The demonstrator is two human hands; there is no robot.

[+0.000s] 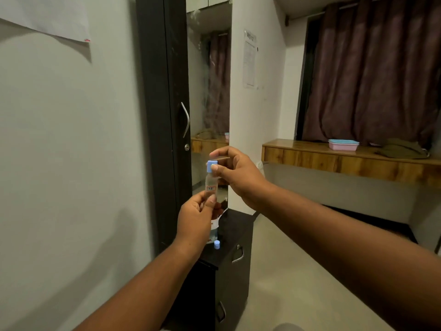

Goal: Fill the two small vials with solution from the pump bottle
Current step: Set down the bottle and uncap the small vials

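Above a black drawer cabinet [235,232], the left hand [194,223] pinches the base of a clear small vial [211,185] held upright, while the right hand [235,172] fingertips pinch its blue cap [211,166]. 1 more blue-capped vial [217,244] stands below.

Two bare forearms reach in from the bottom edge, one from the lower left, one from the lower right; no sleeves, cuffs or gloves show anywhere along them; no watch, bracelet or band at either wrist; the left hand [196,217] is bare, no rings visible on the fingers that show; the right hand [235,172] is likewise bare and ringless; fingernails are short and unpainted, with pale tips; fine hair along the forearms is hard to make out in the dim, slightly blurred light.
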